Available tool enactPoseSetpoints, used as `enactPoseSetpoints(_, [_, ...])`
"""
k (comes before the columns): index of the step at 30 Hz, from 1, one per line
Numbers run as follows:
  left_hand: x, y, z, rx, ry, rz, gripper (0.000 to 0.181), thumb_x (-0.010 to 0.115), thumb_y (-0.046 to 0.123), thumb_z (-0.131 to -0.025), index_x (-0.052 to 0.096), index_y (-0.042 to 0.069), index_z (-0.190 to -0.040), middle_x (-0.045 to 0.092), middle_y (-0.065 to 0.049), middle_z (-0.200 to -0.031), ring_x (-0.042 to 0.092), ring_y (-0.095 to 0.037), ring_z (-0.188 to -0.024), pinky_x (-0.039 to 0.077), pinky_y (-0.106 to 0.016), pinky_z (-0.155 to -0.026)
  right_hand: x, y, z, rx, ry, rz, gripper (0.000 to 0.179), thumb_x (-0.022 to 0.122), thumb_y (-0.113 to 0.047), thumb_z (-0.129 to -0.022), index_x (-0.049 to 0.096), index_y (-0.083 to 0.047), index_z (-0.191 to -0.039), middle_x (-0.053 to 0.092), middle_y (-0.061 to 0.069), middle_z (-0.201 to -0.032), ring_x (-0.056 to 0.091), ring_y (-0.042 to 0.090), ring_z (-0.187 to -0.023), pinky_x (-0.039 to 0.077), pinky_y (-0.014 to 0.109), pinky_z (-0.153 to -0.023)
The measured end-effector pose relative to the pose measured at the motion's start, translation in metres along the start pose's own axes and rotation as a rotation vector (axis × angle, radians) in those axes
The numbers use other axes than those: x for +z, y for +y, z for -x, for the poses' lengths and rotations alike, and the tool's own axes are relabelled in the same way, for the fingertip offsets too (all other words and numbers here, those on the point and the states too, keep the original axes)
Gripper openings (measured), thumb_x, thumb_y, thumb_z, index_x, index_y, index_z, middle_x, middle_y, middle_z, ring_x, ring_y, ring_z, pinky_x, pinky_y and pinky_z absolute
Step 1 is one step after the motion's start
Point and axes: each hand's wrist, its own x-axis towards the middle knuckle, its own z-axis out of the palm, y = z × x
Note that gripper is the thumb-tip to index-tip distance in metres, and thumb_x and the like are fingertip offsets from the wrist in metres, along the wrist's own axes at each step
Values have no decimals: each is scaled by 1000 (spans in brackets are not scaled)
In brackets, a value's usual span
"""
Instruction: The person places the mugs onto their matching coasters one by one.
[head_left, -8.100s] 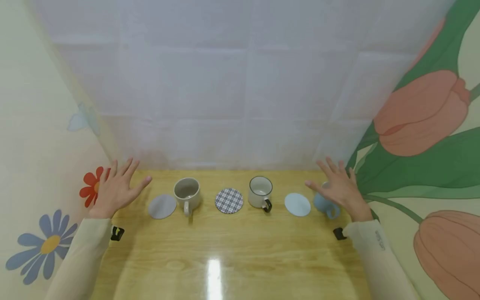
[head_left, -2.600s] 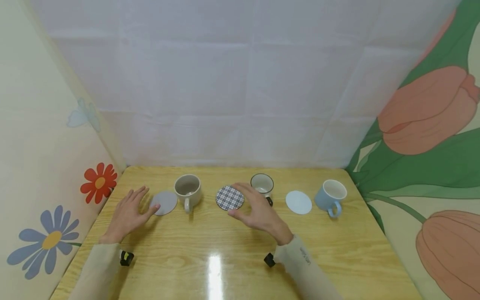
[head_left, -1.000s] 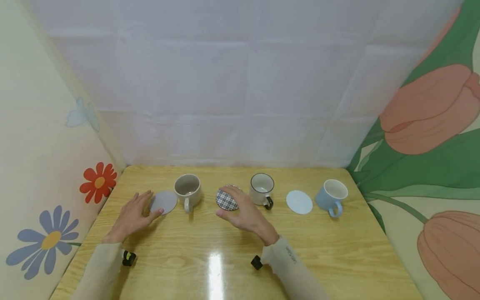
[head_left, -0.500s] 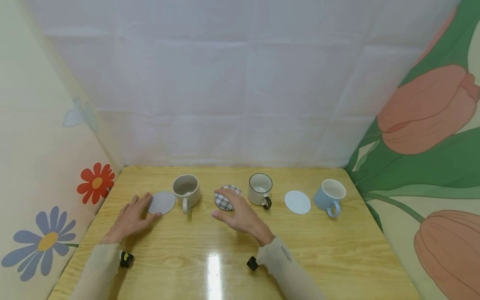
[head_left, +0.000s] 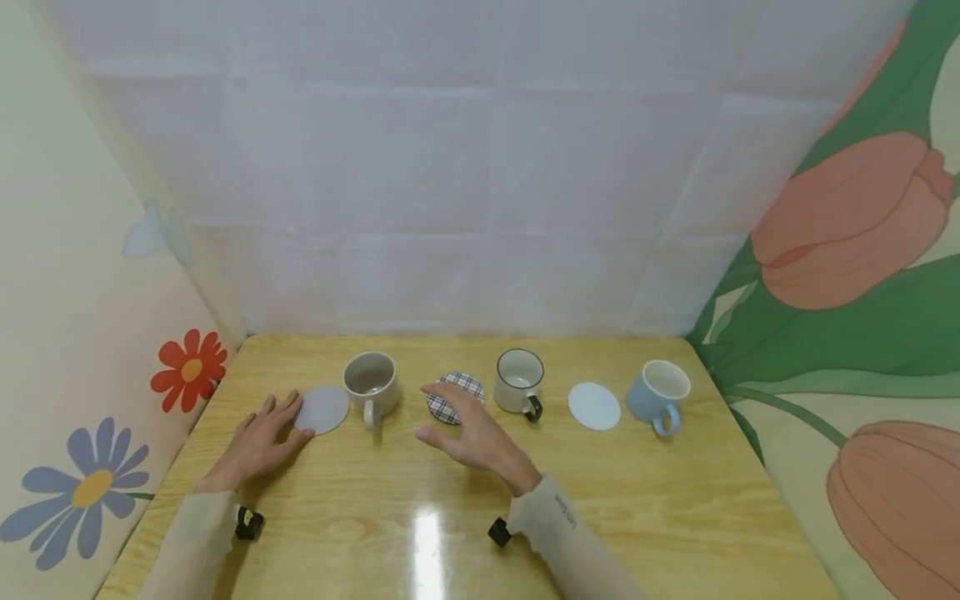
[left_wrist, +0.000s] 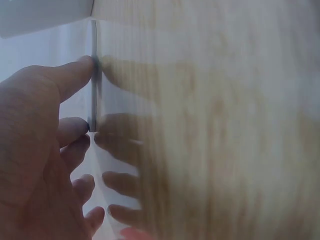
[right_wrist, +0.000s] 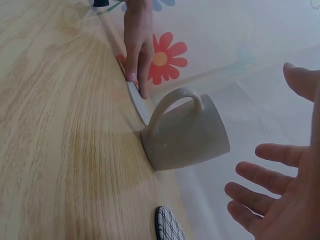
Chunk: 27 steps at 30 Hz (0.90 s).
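Observation:
In the head view my left hand (head_left: 258, 442) is at the left edge of a plain grey round coaster (head_left: 322, 410). The left wrist view shows its thumb (left_wrist: 75, 75) and index fingertip against the coaster's rim (left_wrist: 93, 80), the other fingers loosely bent. My right hand (head_left: 480, 437) hovers over the near side of a plaid round coaster (head_left: 465, 385), partly hiding it. Its thumb and fingers are spread with nothing between them. Between the two coasters stands an upright beige mug (head_left: 372, 383), handle towards me; the right wrist view shows this mug (right_wrist: 192, 135) apart from my right fingers (right_wrist: 257, 172).
Right of the plaid coaster stand a white, black-rimmed mug (head_left: 519, 383), a pale blue round coaster (head_left: 594, 407) and a light blue mug (head_left: 658, 396) along the wooden table (head_left: 600, 517). A white sheet (head_left: 480, 208) hangs behind; flower-patterned walls (head_left: 892, 350) flank both sides.
Both hands began raised at the sides. The right moved left from over the blue mug, past the black-rimmed mug, to the plaid coaster. The left came down to the grey coaster's edge. Mugs stayed put.

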Motion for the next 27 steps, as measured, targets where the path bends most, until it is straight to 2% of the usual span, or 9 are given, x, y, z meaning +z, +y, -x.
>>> enactPoseSetpoints(7, [1, -5, -1, 12, -7, 23, 81, 71, 41, -102, 41, -8, -159, 37, -31, -167, 25, -66, -152, 22, -83, -117, 5, 0, -5, -3, -10, -28, 71, 66, -50, -103, 46, -14, -161, 46, 11, -168, 36, 32, -159, 30, 60, -130])
enactPoseSetpoints(13, [3, -10, -3, 13, -19, 43, 80, 70, 40, -103, 40, -7, -160, 35, -31, -168, 23, -65, -153, 19, -82, -119, 8, -1, -7, -25, -11, -57, 71, 65, -50, -104, 47, -10, -160, 47, 12, -166, 39, 33, -158, 33, 61, -129])
enactPoseSetpoints(20, [4, -14, -6, -13, -48, 90, 80, 67, 42, -105, 35, -4, -163, 27, -29, -172, 14, -62, -157, 11, -80, -124, 14, -3, -9, -58, 0, -49, 72, 64, -52, -104, 48, -10, -159, 51, 11, -163, 46, 31, -153, 41, 57, -125])
enactPoseSetpoints(27, [4, -14, -5, -10, -42, 87, 81, 67, 41, -105, 35, -4, -163, 29, -29, -171, 15, -63, -157, 12, -81, -123, 21, -5, -11, -51, 1, -37, 70, 64, -52, -105, 49, -10, -159, 52, 8, -162, 51, 28, -149, 49, 48, -120])
